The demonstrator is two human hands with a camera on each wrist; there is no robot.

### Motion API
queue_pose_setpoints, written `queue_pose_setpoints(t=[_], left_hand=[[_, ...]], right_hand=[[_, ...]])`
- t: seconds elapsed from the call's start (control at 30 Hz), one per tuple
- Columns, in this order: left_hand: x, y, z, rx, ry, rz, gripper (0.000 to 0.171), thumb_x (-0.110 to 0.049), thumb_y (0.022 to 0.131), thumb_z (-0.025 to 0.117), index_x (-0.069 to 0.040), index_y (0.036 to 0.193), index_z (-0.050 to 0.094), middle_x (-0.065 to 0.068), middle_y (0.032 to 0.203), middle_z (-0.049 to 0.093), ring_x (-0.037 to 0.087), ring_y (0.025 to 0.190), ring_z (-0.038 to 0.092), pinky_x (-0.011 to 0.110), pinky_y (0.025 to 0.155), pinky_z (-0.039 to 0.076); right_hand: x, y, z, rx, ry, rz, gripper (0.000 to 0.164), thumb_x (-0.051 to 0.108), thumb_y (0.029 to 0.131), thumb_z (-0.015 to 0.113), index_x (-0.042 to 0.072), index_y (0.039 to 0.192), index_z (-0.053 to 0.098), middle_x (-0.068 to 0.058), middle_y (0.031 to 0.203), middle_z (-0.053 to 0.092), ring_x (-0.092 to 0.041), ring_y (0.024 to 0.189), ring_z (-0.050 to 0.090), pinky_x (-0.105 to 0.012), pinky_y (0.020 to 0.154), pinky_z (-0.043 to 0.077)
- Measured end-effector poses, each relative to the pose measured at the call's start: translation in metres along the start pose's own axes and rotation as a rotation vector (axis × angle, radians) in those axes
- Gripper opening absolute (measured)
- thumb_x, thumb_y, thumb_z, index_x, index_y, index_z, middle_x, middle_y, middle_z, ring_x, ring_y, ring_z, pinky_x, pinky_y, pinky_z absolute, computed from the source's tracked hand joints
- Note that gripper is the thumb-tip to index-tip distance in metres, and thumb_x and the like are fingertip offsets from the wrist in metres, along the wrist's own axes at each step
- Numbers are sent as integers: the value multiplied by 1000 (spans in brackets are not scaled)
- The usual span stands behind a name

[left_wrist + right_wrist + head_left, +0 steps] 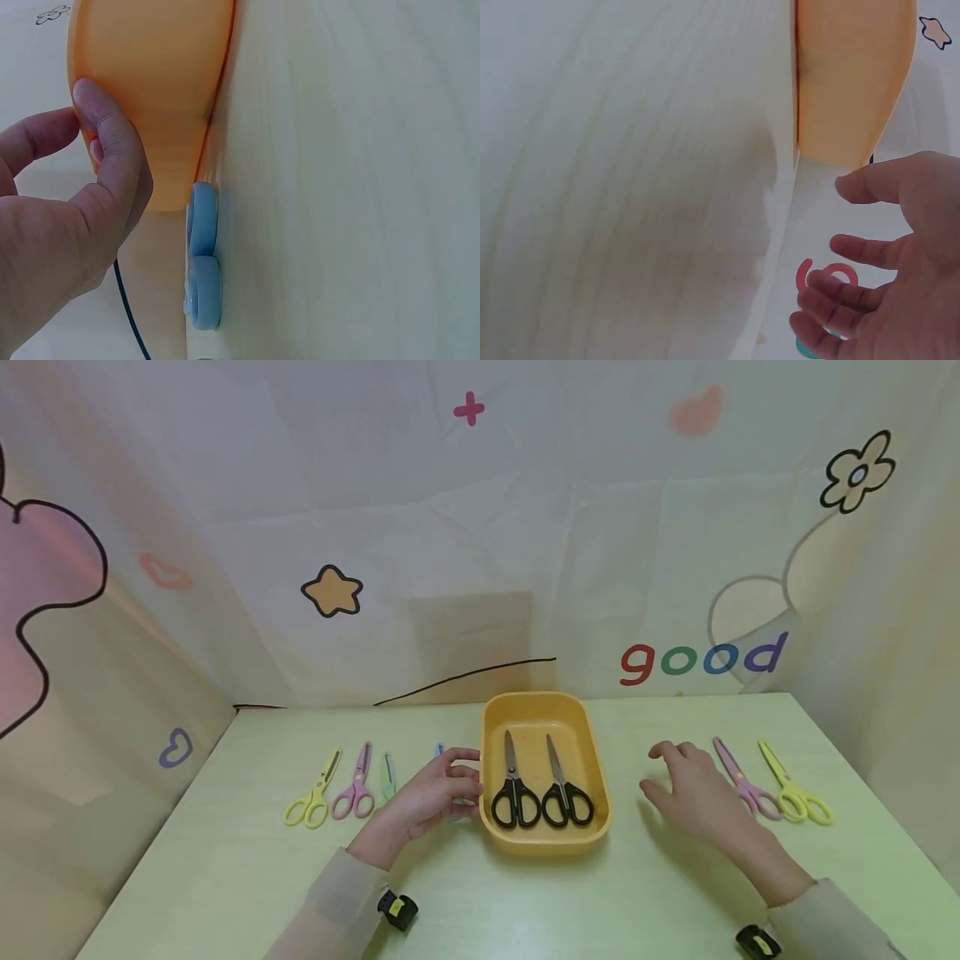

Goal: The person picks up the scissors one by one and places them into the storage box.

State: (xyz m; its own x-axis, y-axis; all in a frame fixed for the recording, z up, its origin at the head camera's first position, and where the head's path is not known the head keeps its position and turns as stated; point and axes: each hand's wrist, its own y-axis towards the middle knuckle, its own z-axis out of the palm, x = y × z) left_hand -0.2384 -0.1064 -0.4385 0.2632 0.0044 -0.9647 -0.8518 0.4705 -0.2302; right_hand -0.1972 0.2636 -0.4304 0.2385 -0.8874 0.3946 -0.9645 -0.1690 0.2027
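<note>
1. We see the tray point(543, 843) a little right of centre in the frame, its long axis running from top to bottom of the picture.
2. It lies directly right of the left hand's point(429, 797) fingers, which touch its left side. They are loosely bent, and we see no fingertip inside the rim.
3. The right hand point(693, 789) is farther off, with bare space between it and the tray's right side. Its fingers are spread and slightly curved, with nothing in them.
4. Inside the tray we find two black scissors, a left pair point(512, 772) and a right pair point(557, 772), blades toward the top of the frame.
5. The left hand covers most of the blue scissors, but their loops point(204, 259) show low in the left wrist view. It also seems to hide the green scissors' point(387, 772) handles.
6. The right hand partly hides the handles of the pink scissors point(733, 767) at right.
</note>
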Motion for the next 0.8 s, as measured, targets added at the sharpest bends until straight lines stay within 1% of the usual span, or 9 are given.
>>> queue_pose_setpoints(t=[0.1,0.2,0.33,0.43,0.57,0.7,0.8], left_hand=[[0,1,-1,0,1,2,58,4,98,57,4,150,31,21,117,55,21,88,63,33,78,59],[1,1,-2,-1,3,-1,57,3,98,57,4,150,31,21,117,55,21,89,63,33,79,59],[1,1,-1,-3,4,-4,56,3,98,58,2,149,33,21,118,55,22,89,63,34,80,59],[1,1,-1,-4,-2,-8,57,3,98,59,0,149,34,20,117,55,21,89,63,34,80,59],[1,1,-1,0,-7,-11,57,3,98,59,0,149,34,19,115,54,21,88,63,34,79,59],[0,1,-1,-1,-10,-12,57,4,98,59,0,149,34,18,114,54,21,87,63,33,78,59],[-1,1,-2,3,-9,-9,58,4,98,59,1,149,33,18,114,55,20,87,63,34,79,59]], right_hand=[[-5,0,-1,71,-40,66,46,26,93,73,-5,124,59,-34,116,56,-48,104,53,-62,79,50],[-10,-1,-4,133,-93,138,54,31,93,73,-8,127,57,-38,121,52,-53,112,48,-70,84,47],[-17,-1,-6,184,-123,207,65,35,93,72,-13,132,51,-44,127,44,-63,120,38,-78,87,40],[-22,-2,-8,199,-109,236,70,35,93,71,-15,136,46,-47,139,33,-67,126,29,-81,90,36],[-27,-2,-11,232,-101,265,74,36,94,70,-15,140,42,-48,149,19,-69,130,21,-86,87,32],[-31,-2,-12,261,-100,278,76,37,95,69,-16,141,41,-47,151,15,-69,132,19,-88,84,32],[-35,-2,-13,271,-103,272,76,37,96,66,-19,140,39,-50,149,17,-71,129,24,-84,86,36]])
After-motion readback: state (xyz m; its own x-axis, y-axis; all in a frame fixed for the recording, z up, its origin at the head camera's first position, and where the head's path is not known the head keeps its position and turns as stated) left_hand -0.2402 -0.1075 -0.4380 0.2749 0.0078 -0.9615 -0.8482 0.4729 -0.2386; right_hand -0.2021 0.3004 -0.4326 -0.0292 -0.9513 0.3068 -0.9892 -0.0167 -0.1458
